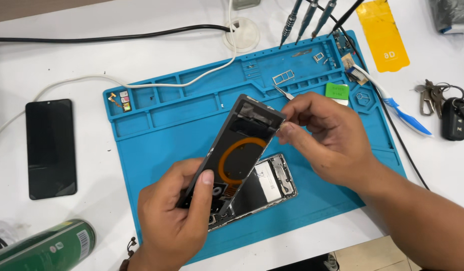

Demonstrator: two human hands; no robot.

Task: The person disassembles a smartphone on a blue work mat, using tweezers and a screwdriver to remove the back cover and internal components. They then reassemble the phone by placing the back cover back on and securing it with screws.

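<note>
My left hand (178, 216) grips the lower end of a dark phone back cover (237, 145) with an orange ring coil on its inner side, held tilted above the blue repair mat (182, 120). My right hand (328, 135) pinches the cover's upper right corner and also holds metal tweezers (282, 92), whose tip sticks out behind the fingers. Under the cover an opened phone body (269, 181) with its battery showing lies on the mat, partly hidden.
A black phone (50, 148) lies screen-up at the left beside a white cable (81, 81). A green can (44, 248) is bottom left. Screwdrivers (307, 17), a yellow film (382, 34), a blue toothbrush (392, 103) and keys (445, 113) sit at the right. Small parts lie in the mat's trays.
</note>
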